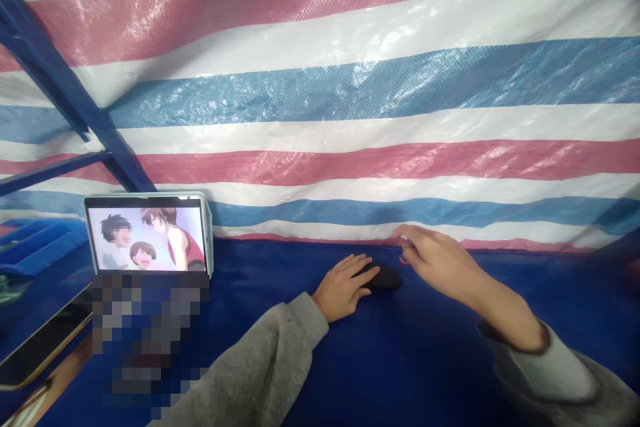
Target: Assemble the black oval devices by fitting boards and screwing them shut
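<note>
In the head view, a black rounded object like a computer mouse (387, 277) lies on the dark blue tabletop. My left hand (344, 287) grips its left end, fingers across the top and thumb along the near side. Just right of the mouse, my right hand (433, 259) is raised with thumb and fingers pinched together. A small, thin item with a bit of red (403, 261) shows at those fingertips, too small to name. The palm side of my right hand is hidden.
A tablet (147, 235) playing a cartoon stands at the left, with a blurred-out patch below it. A phone (47, 337) lies at the far left, near blue bins (45, 243). A striped plastic sheet (350, 90) hangs behind the table, beside a blue metal frame (75, 90).
</note>
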### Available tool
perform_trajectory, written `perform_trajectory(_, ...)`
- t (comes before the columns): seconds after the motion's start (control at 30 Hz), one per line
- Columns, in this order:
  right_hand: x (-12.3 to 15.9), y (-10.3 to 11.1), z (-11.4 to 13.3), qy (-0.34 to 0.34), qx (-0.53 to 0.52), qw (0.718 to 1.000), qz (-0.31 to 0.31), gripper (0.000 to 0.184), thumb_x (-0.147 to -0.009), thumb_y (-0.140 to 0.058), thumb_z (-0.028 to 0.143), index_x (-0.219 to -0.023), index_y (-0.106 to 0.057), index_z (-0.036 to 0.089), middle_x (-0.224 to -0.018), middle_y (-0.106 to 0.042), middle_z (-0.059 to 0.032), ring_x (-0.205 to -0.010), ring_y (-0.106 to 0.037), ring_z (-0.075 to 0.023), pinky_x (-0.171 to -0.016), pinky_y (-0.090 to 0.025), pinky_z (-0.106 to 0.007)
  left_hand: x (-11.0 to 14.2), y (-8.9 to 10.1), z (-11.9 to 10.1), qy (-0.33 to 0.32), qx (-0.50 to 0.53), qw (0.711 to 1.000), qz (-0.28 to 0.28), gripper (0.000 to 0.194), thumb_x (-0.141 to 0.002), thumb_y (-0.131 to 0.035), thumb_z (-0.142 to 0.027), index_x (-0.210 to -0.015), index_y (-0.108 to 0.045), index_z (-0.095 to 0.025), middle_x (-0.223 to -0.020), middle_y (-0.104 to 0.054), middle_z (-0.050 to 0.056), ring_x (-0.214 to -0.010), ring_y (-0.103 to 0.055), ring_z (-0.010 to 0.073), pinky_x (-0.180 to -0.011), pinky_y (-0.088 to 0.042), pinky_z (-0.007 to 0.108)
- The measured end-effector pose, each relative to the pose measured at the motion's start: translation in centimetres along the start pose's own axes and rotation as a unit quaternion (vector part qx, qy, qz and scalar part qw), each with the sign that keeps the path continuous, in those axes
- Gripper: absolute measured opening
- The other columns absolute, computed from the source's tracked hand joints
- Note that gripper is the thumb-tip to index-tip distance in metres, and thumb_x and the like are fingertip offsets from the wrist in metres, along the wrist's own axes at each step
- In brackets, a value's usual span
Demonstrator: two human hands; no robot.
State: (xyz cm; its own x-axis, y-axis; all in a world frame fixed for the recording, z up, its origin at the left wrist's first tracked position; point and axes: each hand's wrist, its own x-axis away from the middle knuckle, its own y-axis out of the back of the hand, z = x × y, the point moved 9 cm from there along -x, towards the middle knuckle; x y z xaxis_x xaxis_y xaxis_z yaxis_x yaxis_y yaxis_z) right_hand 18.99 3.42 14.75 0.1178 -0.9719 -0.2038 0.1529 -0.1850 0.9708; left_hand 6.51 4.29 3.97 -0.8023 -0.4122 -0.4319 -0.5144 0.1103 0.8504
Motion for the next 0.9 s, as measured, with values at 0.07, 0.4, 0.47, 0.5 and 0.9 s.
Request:
perform_trajectory(0.07, -0.1, 0.0, 0.2, 0.013, -0.008, 1.0, -0.004, 0.025, -0.091, -0.033, 0.022, -0.094, -0.058, 0.021, -0.082, -0.07, -0.0047, -0.069, -0.064, -0.0185, -0.063, -0.039, -0.028, 0.0, 0.0, -0.1, -0.004, -0.001, 1.0, 0.0, 0.044, -0.097, -0.046, -0.03, -0.14, -0.041, -0.023, -0.146, -0.042, 0.007, -0.138, -0.034, 0.0205, -0.117, -0.027, 0.043)
perform_trajectory(0.4, 0.0, -0.5, -1.2, -0.034, -0.014, 0.999, 0.027, 0.035, -0.094, -0.035, 0.043, -0.1, -0.062, 0.023, -0.073, -0.07, -0.0044, -0.069, -0.066, -0.0218, -0.063, -0.042, -0.03, 0.0, 0.1, -0.1, -0.007, -0.003, 1.0, -0.005, 0.044, -0.096, -0.048, -0.03, -0.139, -0.043, -0.022, -0.146, -0.043, 0.007, -0.138, -0.036, 0.0206, -0.117, -0.028, 0.043)
perform_trajectory(0.47, 0.0, -0.2, -1.1, -0.014, -0.031, 0.999, 0.015, 0.029, -0.092, -0.037, 0.036, -0.099, -0.062, 0.022, -0.083, -0.072, -0.0051, -0.075, -0.066, -0.0211, -0.066, -0.043, -0.03, 0.0, 0.1, -0.1, -0.005, -0.003, 1.0, -0.004, 0.044, -0.096, -0.048, -0.029, -0.139, -0.044, -0.022, -0.145, -0.044, 0.007, -0.137, -0.036, 0.0208, -0.116, -0.028, 0.042)
perform_trajectory(0.5, 0.0, 0.0, -0.9, -0.001, -0.04, 0.999, 0.008, 0.028, -0.091, -0.038, 0.033, -0.099, -0.063, 0.022, -0.087, -0.072, -0.0052, -0.077, -0.066, -0.0208, -0.067, -0.043, -0.029, 0.0, 0.1, -0.1, -0.004, -0.003, 1.0, -0.004, 0.044, -0.096, -0.049, -0.03, -0.138, -0.044, -0.021, -0.144, -0.044, 0.007, -0.137, -0.037, 0.021, -0.116, -0.029, 0.042)
perform_trajectory(0.9, 0.0, 0.1, -0.6, -0.003, -0.032, 0.999, 0.001, 0.031, -0.094, -0.034, 0.037, -0.094, -0.062, 0.023, -0.077, -0.07, -0.0044, -0.07, -0.065, -0.0205, -0.063, -0.041, -0.029, 0.1, 0.1, 0.2, 0.003, 0.011, 1.0, -0.016, 0.04, -0.095, -0.052, -0.032, -0.134, -0.049, -0.023, -0.142, -0.048, 0.007, -0.134, -0.041, 0.0205, -0.114, -0.034, 0.042)
